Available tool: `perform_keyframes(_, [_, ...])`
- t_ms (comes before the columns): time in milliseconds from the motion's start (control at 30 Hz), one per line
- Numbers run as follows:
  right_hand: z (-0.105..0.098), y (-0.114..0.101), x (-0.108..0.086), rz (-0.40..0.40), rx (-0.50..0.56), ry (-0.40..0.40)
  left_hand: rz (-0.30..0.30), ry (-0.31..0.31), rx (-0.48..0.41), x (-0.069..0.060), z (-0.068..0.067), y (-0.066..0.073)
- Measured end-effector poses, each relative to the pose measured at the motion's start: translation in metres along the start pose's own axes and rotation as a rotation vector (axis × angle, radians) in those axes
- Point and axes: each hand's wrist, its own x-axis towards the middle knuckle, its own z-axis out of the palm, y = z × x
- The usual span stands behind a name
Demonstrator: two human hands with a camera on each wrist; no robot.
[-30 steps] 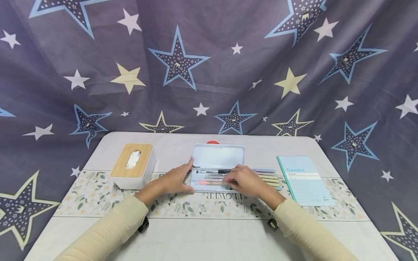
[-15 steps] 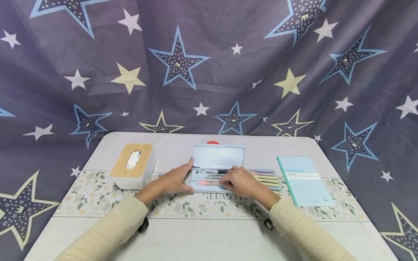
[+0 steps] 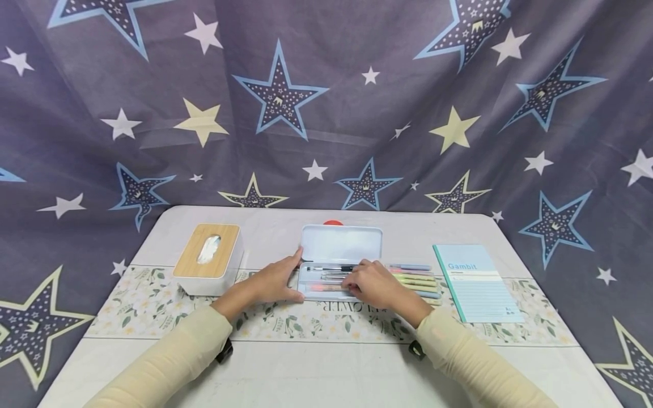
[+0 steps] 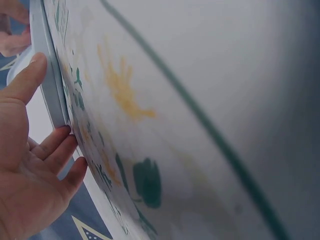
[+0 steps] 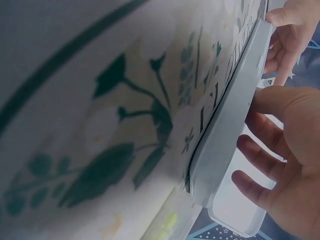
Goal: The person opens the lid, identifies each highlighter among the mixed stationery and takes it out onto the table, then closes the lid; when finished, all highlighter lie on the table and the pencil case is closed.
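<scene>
An open light-blue pencil case (image 3: 340, 243) stands mid-table in the head view, lid raised at the back. Several pens lie in its tray, including a black-capped pen (image 3: 326, 268) and a pink-orange pen (image 3: 323, 288) along the front. My left hand (image 3: 272, 281) holds the case's left end, thumb at the front corner and fingers toward the back. My right hand (image 3: 374, 283) is over the tray's right part, fingers bent down, pinching the pink-orange pen's right end. In the right wrist view the case's front wall (image 5: 227, 120) partly hides what the fingertips touch.
Several pens and markers (image 3: 415, 281) lie side by side just right of the case. A notebook (image 3: 476, 283) lies farther right. A tissue box (image 3: 209, 252) with a wooden top stands at the left. Something red (image 3: 333, 222) shows behind the lid.
My right hand has shifted slightly left over the tray, uncovering more of the pens beside the case. The left hand has kept its place on the case.
</scene>
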Motion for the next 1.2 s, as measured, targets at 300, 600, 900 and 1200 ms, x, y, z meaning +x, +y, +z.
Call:
perform_keyframes(300, [0.0004,-0.0015,0.0016,0.0,-0.029,0.013,0.001,0.003,0.008,0.0007,-0.0005,0.0016])
perform_keyframes(600, [-0.0051,-0.0044,0.0032,0.001,-0.04,-0.015,-0.001,-0.001,0.01,0.0005,-0.0008,0.0028])
perform_keyframes(900, [-0.0052,-0.0048,0.0056,-0.016,-0.11,-0.04,-0.001,0.002,0.013,0.0011,-0.0005,0.0022])
perform_keyframes(1200, [0.0002,0.0007,0.0038,-0.076,-0.07,0.001,-0.008,-0.001,-0.001,0.0004,0.0012,0.0014])
